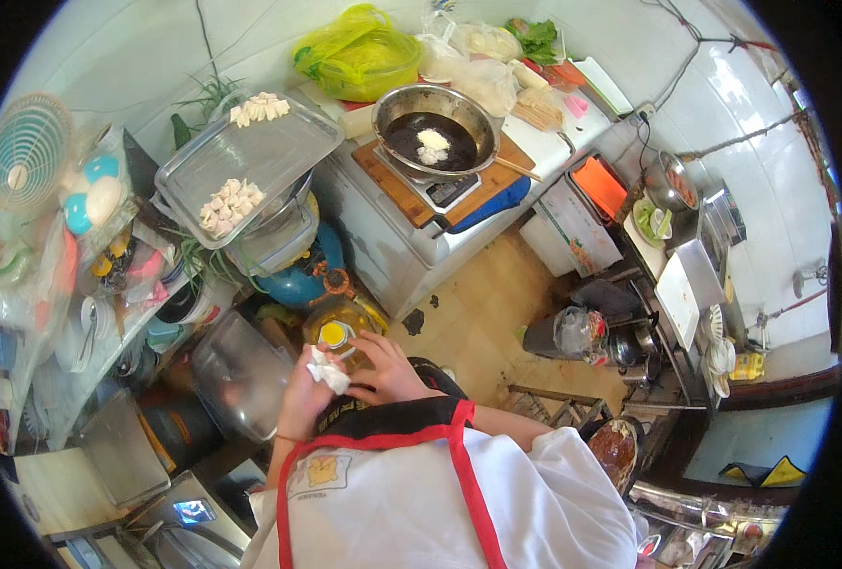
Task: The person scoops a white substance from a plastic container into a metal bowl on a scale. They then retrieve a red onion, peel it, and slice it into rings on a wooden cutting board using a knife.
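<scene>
My left hand [305, 391] holds a crumpled white tissue [330, 371] low in front of my body. Touching the tissue's right side is my right hand [385, 370], its fingers spread and bent. Just beyond both hands stands a large clear jug of yellow oil [316, 325] with a yellow cap. Farther off, a metal bowl [490, 147] of dark liquid with white powder in it rests on a kitchen scale [456, 190] over a wooden board [385, 186]. A metal tray [271, 153] at the left bears two groups of pale cut pieces.
A white chest freezer [421, 249] supports the board, a yellow-green bag [357, 60] and other bags. A blue gas cylinder [332, 249] stands behind the oil jug. Crowded shelves [72, 398] line the left. At the right are a black bin [542, 341] and a counter with a cutting board [677, 302].
</scene>
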{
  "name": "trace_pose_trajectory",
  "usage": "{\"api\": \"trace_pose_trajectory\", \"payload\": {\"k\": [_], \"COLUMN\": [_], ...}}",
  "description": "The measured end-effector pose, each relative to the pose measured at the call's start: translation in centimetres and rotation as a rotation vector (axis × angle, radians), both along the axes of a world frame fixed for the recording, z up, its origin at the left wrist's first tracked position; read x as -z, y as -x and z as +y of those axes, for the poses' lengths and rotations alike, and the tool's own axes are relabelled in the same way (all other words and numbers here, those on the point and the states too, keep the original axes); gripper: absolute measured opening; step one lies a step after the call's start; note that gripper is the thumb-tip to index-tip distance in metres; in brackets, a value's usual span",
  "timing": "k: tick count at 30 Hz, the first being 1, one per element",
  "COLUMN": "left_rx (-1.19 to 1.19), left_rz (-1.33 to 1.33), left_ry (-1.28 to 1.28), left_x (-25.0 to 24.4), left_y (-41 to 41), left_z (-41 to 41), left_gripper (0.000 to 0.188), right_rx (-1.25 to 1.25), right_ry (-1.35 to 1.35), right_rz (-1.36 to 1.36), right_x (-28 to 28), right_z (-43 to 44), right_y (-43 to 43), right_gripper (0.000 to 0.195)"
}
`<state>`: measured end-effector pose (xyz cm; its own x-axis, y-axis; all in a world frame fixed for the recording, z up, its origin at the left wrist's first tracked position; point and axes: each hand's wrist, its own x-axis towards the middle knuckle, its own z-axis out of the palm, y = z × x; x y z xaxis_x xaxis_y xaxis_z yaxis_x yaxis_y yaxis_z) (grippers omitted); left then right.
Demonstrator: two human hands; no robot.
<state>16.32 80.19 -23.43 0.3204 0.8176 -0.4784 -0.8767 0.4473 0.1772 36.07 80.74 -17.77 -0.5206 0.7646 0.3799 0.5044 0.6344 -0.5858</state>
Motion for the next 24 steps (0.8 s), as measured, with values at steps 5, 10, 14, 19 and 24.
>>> {"api": "trace_pose_trajectory", "payload": {"k": [5,10,14,19,24], "left_rx": [-0.102,0.114,0.153,0.105,-0.046], "left_rz": [-0.045,0.294,0.352,0.620,0.892], "left_ry": [-0.032,0.099,-0.115,-0.197,-0.294], "left_x": [-1.5,-6.1,-4.9,-8.5,-13.3], "left_y": [0.7,-4.3,-6.9,-11.8,-16.0], "left_z": [1.8,5.6,8.7,15.2,21.6], "left_gripper": [0.028,0.010,0.027,0.021,0.027], "right_rx": [0.197,0.423,0.474,0.586,0.501], "right_ry": [0.449,0.939,0.929,0.840,0.830], "right_rz": [0.218,0.544,0.662,0.816,0.888], "right_x": [1.7,2.2,0.4,-2.8,-6.9], "right_z": [0.0,1.7,7.5,18.0,28.6], "right_y": [-2.2,-6.5,-13.0,-21.7,-26.3], "right_gripper": [0.017,0.018,0.018,0.021,0.025]}}
